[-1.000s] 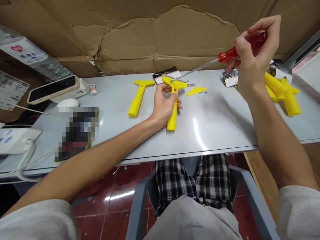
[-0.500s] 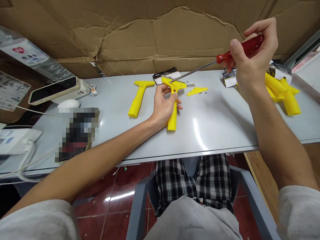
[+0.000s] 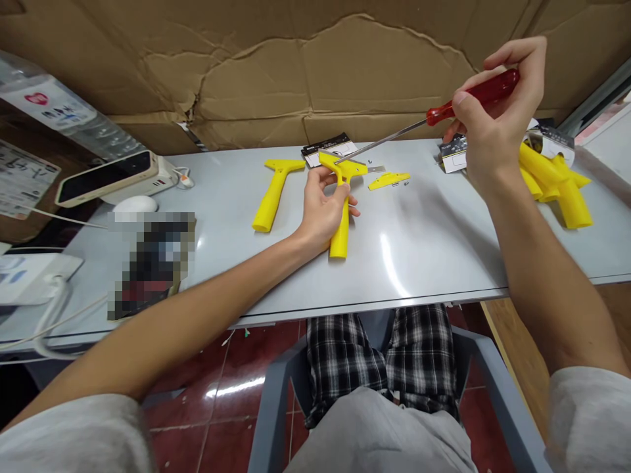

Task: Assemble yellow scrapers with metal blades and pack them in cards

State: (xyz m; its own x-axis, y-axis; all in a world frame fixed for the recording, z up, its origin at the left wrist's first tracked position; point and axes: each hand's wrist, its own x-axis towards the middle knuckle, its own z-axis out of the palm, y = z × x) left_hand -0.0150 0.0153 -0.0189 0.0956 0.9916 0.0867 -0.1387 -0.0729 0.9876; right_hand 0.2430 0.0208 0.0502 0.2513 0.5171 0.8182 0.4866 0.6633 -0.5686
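My left hand (image 3: 325,203) is closed around the yellow handle of a scraper (image 3: 338,244), its wide head tilted up toward the back of the table. In my right hand (image 3: 500,125) is a screwdriver (image 3: 473,95) with a clear red handle, its long shaft slanting down to the left. The tip meets the scraper's head. Beside that head lie a thin metal blade (image 3: 377,169), a loose yellow cover plate (image 3: 389,180) and several tiny screws (image 3: 406,184). A second yellow scraper (image 3: 271,197) rests left of my left hand.
Yellow scraper parts (image 3: 566,190) are piled at the right beside printed packaging cards. Another card (image 3: 330,148) lies behind the held scraper. At left are a phone (image 3: 108,177), a white mouse (image 3: 135,204) and cables. A cardboard sheet (image 3: 256,79) stands along the back.
The fingers of my right hand have shifted around the red handle. The screwdriver's tip stays at the scraper's head, and my left hand keeps its place.
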